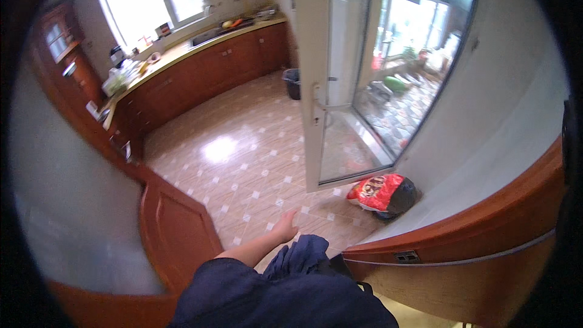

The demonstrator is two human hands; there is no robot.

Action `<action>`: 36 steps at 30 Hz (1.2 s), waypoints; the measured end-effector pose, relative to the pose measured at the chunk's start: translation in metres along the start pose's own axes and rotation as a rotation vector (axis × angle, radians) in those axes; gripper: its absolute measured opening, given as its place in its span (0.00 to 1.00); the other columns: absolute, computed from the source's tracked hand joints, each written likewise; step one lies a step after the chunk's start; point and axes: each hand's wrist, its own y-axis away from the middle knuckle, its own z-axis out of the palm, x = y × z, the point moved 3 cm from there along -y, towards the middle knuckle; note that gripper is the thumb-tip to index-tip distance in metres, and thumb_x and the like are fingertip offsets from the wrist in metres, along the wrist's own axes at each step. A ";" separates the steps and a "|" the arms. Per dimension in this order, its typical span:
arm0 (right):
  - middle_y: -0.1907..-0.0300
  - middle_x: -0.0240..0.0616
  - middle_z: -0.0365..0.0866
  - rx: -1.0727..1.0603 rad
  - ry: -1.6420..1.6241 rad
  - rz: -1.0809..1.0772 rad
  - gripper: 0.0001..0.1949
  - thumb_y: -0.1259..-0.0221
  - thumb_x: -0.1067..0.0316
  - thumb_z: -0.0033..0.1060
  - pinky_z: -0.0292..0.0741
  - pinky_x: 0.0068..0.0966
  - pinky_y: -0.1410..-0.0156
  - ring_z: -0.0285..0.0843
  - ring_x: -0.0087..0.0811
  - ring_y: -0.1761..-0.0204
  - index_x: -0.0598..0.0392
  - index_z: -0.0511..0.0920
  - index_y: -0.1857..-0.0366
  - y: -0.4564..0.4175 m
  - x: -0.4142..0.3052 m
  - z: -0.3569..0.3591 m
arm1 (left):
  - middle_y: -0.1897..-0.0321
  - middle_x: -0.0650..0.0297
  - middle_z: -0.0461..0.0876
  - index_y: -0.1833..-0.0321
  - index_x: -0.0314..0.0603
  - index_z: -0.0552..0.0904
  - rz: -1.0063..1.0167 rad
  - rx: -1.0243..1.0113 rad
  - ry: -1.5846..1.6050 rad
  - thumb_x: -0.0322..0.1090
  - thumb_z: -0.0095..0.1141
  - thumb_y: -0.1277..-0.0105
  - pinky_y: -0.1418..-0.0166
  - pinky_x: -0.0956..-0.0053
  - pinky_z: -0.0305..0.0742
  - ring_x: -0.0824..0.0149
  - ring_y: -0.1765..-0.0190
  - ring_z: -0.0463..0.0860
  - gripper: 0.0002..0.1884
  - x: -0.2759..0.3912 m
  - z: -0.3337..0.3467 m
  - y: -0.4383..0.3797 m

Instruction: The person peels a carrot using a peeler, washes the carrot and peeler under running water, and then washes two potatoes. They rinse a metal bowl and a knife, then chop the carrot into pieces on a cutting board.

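Observation:
My left hand [285, 227] hangs low in front of my dark blue clothing [282, 296], over the tiled floor [255, 177]. It touches nothing that I can make out, and its fingers are too blurred to tell apart well. My right hand is out of view. Ahead and to the right, a glazed door [314, 100] with a white frame stands ajar into the kitchen. Beside its lower edge a red and black bag [380, 193] rests on the floor against the wall.
A wooden door frame [455, 218] curves close on the right, and a wooden panel [180, 232] stands at the left. Red-brown cabinets [196, 86] with a sink [207, 36] run below the window. A black bin [293, 84] stands near their far end. Beyond the glass lies a green melon-like object [395, 84].

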 end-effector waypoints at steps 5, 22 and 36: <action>0.41 0.45 0.68 -0.302 -0.102 0.024 0.24 0.33 0.55 0.46 0.66 0.41 0.38 0.69 0.40 0.45 0.58 0.63 0.39 0.030 0.019 0.096 | 0.37 0.44 0.64 0.31 0.39 0.61 -0.380 0.075 0.030 0.35 0.59 0.42 0.36 0.57 0.70 0.46 0.37 0.70 0.35 -0.013 -0.009 0.104; 0.53 0.41 0.71 -0.783 -0.133 0.199 0.16 0.33 0.55 0.47 0.68 0.38 0.50 0.70 0.38 0.56 0.56 0.68 0.52 0.139 0.046 0.160 | 0.37 0.45 0.62 0.30 0.44 0.59 -0.546 0.202 -0.020 0.38 0.60 0.42 0.34 0.56 0.68 0.44 0.35 0.68 0.37 -0.024 -0.015 0.159; 0.63 0.37 0.74 -1.186 -0.044 0.509 0.12 0.33 0.56 0.49 0.69 0.36 0.59 0.71 0.35 0.65 0.54 0.72 0.62 0.242 0.110 0.193 | 0.36 0.44 0.63 0.30 0.43 0.60 -0.552 0.181 -0.051 0.36 0.60 0.42 0.36 0.57 0.70 0.42 0.38 0.70 0.37 -0.041 -0.033 0.164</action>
